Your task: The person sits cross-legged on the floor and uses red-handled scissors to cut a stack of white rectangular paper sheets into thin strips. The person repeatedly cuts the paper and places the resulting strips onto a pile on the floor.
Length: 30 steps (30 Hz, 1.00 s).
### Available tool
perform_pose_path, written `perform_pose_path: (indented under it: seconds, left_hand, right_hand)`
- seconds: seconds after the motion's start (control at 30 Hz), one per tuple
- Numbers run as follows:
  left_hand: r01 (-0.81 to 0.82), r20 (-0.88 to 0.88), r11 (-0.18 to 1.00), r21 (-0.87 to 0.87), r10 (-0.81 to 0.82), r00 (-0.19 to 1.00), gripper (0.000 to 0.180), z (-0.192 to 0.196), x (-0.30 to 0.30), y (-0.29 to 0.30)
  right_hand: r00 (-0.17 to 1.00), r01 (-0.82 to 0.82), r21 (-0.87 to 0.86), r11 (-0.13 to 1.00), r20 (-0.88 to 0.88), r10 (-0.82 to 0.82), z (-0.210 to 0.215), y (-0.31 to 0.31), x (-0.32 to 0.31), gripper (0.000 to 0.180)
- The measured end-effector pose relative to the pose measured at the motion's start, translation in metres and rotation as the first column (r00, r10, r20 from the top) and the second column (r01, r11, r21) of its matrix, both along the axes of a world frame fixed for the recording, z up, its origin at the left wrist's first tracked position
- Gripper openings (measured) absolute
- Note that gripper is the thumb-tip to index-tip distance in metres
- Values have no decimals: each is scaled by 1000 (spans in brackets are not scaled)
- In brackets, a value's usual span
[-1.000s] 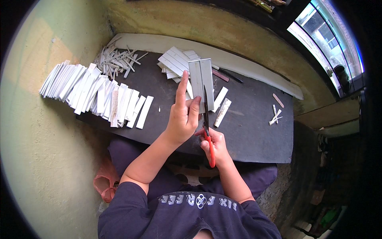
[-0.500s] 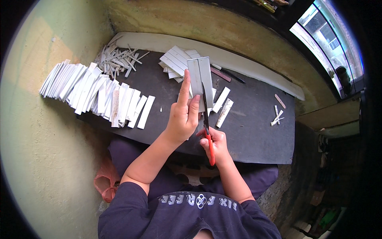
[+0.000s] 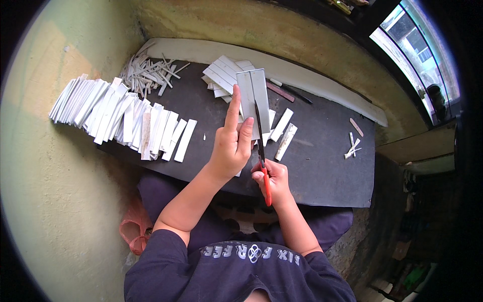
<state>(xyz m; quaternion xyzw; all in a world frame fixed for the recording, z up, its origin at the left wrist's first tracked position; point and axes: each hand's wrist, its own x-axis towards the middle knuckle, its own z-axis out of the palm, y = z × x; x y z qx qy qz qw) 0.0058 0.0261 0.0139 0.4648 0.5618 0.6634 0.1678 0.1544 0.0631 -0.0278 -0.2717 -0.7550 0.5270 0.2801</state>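
Observation:
My left hand [image 3: 231,141] grips a pale grey-white rectangular sheet [image 3: 246,93] upright, the thumb in front and the index finger stretched along its left edge. A dark line runs lengthwise down the sheet. Red-handled scissors [image 3: 267,186] are held in my right hand [image 3: 275,178], just below and to the right of the left hand. Their dark blades point away from me and lie along the sheet's line, reaching about halfway up it. Some of the right-hand fingers are hidden behind the handle.
A long row of white strips [image 3: 130,123] lies left on the dark tabletop [image 3: 327,166], with thin offcuts [image 3: 146,73] behind it. Stacked white sheets [image 3: 221,75] lie at the back centre. Loose strips [image 3: 286,141], a dark pen [image 3: 300,95] and small scraps [image 3: 353,149] lie to the right.
The fingers of my right hand have drawn in closer around the scissor handles. The sheet and my left hand stay almost where they were; the whole view has shifted slightly.

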Motion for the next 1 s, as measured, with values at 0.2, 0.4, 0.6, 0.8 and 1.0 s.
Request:
perform_pose_path:
  seconds: [0.2,0.4,0.6,0.8,1.0]
  left_hand:
    - [-8,-4,1000,7,8,1000,56,0,-1,0]
    - [-18,8,1000,17,18,1000,56,0,-3,1]
    - [-49,123,991,124,34,992,44,-4,-15,2]
    - [-96,159,989,111,78,984,28,16,-24,-9]
    - [-73,115,987,145,56,992,27,13,-16,-9]
  right_hand:
    - [1000,25,22,999,1,-25,-7,1,-1,43]
    - [999,44,34,998,9,-45,-4,0,-4,45]
    - [998,28,66,997,51,-31,-1,-1,-3,49]
    - [992,-71,70,995,110,64,5,-5,8,49]
    - [976,-149,-27,988,154,152,14,-6,18,42]
